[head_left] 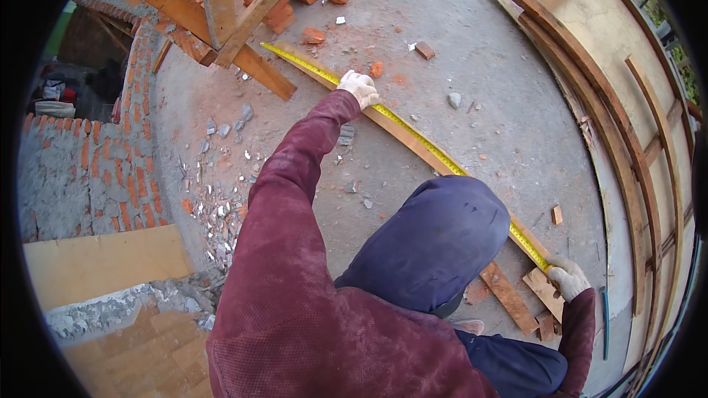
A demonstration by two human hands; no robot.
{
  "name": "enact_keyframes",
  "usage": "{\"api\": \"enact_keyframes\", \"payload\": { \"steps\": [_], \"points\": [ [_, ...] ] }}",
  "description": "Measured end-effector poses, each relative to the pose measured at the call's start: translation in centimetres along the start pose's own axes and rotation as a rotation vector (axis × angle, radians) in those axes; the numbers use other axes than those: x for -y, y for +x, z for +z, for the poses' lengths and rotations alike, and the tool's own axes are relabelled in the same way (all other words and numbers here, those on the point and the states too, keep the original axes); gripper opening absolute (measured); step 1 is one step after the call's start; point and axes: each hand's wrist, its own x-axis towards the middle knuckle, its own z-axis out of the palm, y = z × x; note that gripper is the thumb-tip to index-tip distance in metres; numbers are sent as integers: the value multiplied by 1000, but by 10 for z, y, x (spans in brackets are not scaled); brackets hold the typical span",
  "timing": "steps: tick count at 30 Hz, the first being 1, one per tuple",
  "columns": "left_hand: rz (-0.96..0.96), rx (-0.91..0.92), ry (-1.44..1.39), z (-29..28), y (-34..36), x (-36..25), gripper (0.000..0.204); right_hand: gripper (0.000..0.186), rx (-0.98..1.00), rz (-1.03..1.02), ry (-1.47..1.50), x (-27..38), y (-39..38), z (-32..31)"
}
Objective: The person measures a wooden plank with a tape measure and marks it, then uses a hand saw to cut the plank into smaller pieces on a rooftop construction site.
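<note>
A long wooden board (402, 136) lies diagonally on the concrete, with a yellow tape measure (299, 59) stretched along it. My left hand (358, 90), in a pale glove, has its fingers curled on the tape and board in the upper middle. My right hand (566, 278), also gloved, grips the tape at the board's lower right end; whether it holds the tape's case is hidden. My navy-clad knee (428, 239) covers part of the board between the hands. Short wood offcuts (507, 295) lie beside and below my right hand.
A timber frame (221, 0) and broken bricks (280, 11) stand at the top left, beside a brick wall top (103, 177) and a drop (63, 88). Sheets with long timbers (619, 140) lie at the right. Rubble (225, 214) is scattered left of the board.
</note>
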Motion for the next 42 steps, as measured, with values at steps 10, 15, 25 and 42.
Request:
{"api": "enact_keyframes", "payload": {
  "steps": [10, 15, 25, 42],
  "points": [
    [-45, -18, -64, 16, -2, -20, 30, 52, -55, 8, -40, -11, -5, -14],
    [-71, -27, -131, 21, -15, -13, 29, 52, -53, -11, -78, -4, -1, -9],
    [-31, -100, -75, -10, -4, -62, 39, 53, -99, -4, -20, -29, -10, -8],
    [407, 371, 17, -29, -4, -314, 79, 42, -244, -18, -271, -148, 34, -11]
  ]
}}
